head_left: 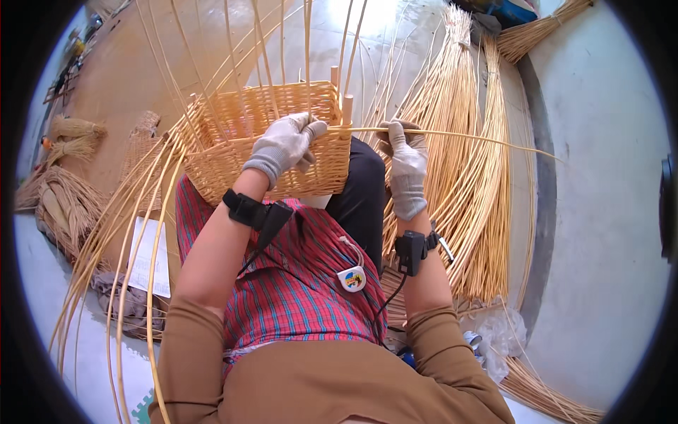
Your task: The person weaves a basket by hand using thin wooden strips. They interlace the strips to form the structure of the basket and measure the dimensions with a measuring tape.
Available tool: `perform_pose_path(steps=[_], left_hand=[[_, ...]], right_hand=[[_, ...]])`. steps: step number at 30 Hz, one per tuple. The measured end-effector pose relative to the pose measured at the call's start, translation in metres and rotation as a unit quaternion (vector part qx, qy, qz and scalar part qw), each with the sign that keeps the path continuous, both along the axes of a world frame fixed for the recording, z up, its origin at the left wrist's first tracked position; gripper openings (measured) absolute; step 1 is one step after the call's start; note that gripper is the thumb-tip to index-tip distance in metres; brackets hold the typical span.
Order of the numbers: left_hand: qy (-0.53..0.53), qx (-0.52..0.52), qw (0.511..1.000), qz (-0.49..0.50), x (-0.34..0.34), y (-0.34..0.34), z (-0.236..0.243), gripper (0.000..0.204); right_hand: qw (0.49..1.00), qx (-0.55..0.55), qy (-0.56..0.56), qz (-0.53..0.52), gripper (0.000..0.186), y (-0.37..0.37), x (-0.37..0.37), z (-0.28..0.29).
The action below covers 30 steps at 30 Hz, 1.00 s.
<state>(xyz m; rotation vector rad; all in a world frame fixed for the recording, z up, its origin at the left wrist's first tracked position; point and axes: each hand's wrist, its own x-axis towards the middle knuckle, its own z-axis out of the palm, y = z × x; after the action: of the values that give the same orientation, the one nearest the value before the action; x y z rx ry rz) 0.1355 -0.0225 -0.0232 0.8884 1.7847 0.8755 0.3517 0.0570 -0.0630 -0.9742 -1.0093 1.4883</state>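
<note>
A rectangular wicker basket (pixel 321 166), woven of pale tan canes, rests on my lap. Long upright stakes (pixel 308 49) rise from its rim, and more loose canes (pixel 150 261) trail off its left side. My left hand (pixel 286 145), in a grey-white glove, is closed at the near rim, pinching a cane (pixel 480 137) where it meets the weave. That cane runs out to the right, almost level. My right hand (pixel 406 159), gloved too, grips the same cane a little way right of the basket. Its fingertips are partly hidden behind the cane and thumb.
Tall bundles of canes (pixel 487 205) lie on the floor at the right, close to my right arm. Smaller bundles (pixel 67 205) sit at the far left. A white paper sheet (pixel 150 258) is beneath the trailing canes. Clear plastic bags (pixel 501 336) lie near my right elbow.
</note>
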Motion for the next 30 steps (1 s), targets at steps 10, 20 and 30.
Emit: perform_pose_path(steps=[10,20,30], left_hand=[[0.18,0.051,0.98,0.066,0.021,-0.009,-0.005,0.042],[0.348,0.293,0.888,0.072,-0.003,-0.045,-0.006,0.037],[0.607,0.033,0.77,-0.193,-0.027,-0.047,-0.012,0.06]], right_hand=[[0.895,0.321,-0.281,0.13,0.022,0.058,-0.092,0.087],[0.806,0.423,-0.414,-0.007,0.047,0.01,-0.023,0.028],[0.586,0.402,-0.698,0.088,0.065,-0.022,-0.073,0.041]])
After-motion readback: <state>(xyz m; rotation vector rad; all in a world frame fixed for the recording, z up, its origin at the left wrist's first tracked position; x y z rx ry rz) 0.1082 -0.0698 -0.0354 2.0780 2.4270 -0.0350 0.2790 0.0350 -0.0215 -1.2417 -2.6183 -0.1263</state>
